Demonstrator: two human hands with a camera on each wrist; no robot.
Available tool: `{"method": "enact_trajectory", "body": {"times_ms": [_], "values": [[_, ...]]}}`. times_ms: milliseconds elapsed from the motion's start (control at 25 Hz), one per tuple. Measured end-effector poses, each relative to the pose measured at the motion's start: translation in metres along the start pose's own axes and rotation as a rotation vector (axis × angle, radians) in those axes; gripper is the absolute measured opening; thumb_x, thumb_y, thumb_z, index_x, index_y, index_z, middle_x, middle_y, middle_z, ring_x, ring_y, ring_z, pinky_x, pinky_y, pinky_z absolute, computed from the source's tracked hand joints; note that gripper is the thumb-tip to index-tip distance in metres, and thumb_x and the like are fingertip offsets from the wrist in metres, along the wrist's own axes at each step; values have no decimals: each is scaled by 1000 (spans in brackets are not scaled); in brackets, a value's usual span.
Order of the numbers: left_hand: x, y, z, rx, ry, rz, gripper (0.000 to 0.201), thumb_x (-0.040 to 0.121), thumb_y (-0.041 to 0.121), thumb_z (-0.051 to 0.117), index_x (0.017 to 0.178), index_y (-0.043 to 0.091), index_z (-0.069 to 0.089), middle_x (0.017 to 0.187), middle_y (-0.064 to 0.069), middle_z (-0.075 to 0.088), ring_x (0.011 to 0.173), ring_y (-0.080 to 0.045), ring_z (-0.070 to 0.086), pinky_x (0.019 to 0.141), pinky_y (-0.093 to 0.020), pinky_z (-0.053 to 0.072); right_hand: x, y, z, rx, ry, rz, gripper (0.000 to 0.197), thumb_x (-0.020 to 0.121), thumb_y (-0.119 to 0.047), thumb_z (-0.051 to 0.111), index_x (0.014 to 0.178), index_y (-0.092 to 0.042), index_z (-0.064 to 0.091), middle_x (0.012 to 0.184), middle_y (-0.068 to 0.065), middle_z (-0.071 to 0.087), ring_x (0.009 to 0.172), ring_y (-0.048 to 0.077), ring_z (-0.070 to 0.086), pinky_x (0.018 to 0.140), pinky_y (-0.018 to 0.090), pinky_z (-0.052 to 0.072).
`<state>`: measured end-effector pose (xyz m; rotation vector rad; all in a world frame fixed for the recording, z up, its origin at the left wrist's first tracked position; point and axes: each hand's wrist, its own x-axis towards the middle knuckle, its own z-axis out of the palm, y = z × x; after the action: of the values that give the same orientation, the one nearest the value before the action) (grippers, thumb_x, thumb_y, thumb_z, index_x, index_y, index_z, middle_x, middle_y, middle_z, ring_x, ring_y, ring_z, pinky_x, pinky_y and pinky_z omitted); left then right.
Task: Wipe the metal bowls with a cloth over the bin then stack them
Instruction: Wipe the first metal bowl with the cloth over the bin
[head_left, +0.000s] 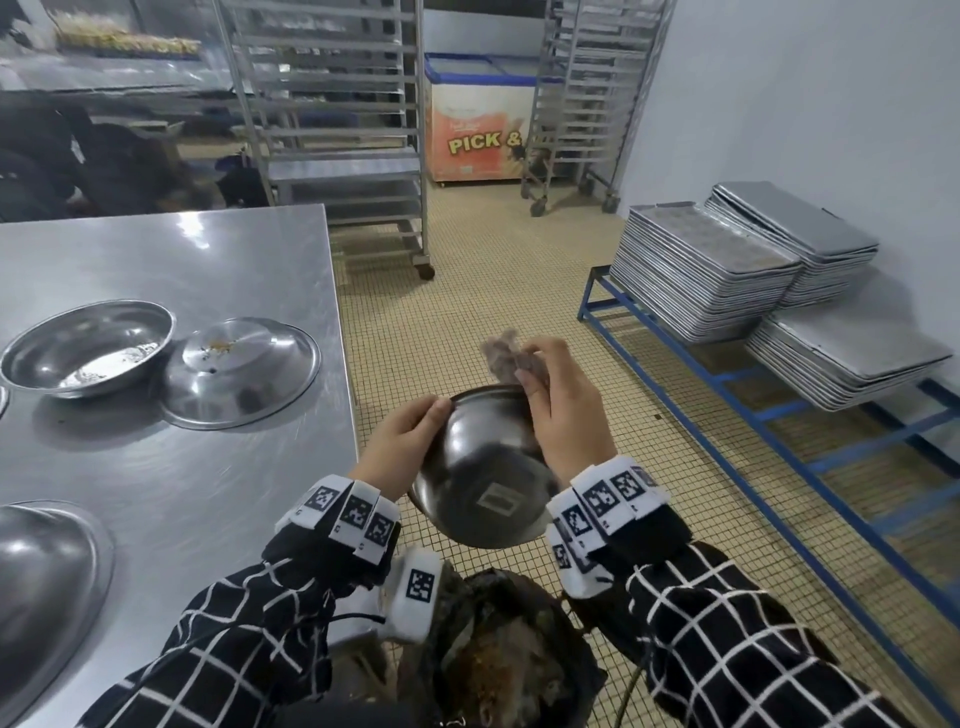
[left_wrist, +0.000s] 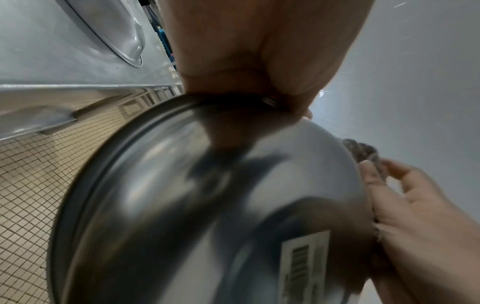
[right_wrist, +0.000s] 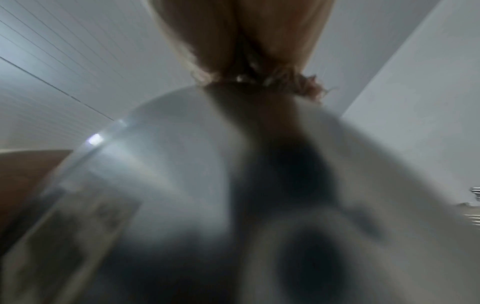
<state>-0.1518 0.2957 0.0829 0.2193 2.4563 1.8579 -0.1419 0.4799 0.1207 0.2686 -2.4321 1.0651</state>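
At lower centre of the head view, the left hand (head_left: 402, 441) grips the tilted bowl (head_left: 480, 478) by its left rim above the bin (head_left: 514, 660) (base toward the camera), while the right hand (head_left: 563, 415), pinching the cloth (head_left: 506, 353), sits on the upper right rim.

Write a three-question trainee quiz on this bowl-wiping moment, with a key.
1. True or false: the held bowl is turned with its underside toward the person.
2. Which hand holds the cloth? A) left hand B) right hand
3. Fill in: the held bowl hangs above the ___, beside the table.

Key: 1 true; 2 B; 3 bin.
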Motion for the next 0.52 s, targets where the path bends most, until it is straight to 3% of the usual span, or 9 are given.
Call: {"method": "enact_trajectory", "body": {"times_ms": [80,160,280,400,480,520], "values": [[0,0,0,-60,61,-40,26,99,33,47,89,20,66,87,-6,68,88,-29,63,87,-45,50,-9,-13,12,-51,102,-40,20,95,-30,48,109,-17,52,114,5,55,96,12,54,81,21,49],[1,4,0,-112,89,-73,26,100,31,47,93,17,67,93,-13,70,93,-35,64,91,-49,50,-24,-22,29,-245,50,-114,38,95,-39,37,111,-13,60,125,5,53,113,18,51,97,33,43],[0,15,0,-194,111,-86,24,100,27,46,91,21,67,92,-7,72,92,-26,66,86,-37,53,-33,-24,36,-316,33,-167,47,98,-42,28,127,-15,56,134,1,51,131,19,37,113,38,25],[-3,21,1,-240,104,-95,26,100,31,44,90,21,66,89,-1,70,89,-18,64,83,-30,49,-25,-11,26,-158,133,1,50,99,-44,24,132,-17,51,136,-1,47,129,11,36,107,31,32],[-4,21,-1,-241,130,-94,28,101,32,43,91,19,66,93,-6,68,90,-20,62,86,-30,49,-24,6,19,33,189,208,47,100,-41,26,133,-16,49,134,0,47,123,8,41,97,24,40],[-3,21,-3,-260,145,-95,28,101,32,43,92,18,66,97,-11,68,93,-23,62,89,-33,49,-27,14,18,114,203,292,45,100,-38,27,133,-16,48,130,0,48,119,8,46,94,26,45]]}}
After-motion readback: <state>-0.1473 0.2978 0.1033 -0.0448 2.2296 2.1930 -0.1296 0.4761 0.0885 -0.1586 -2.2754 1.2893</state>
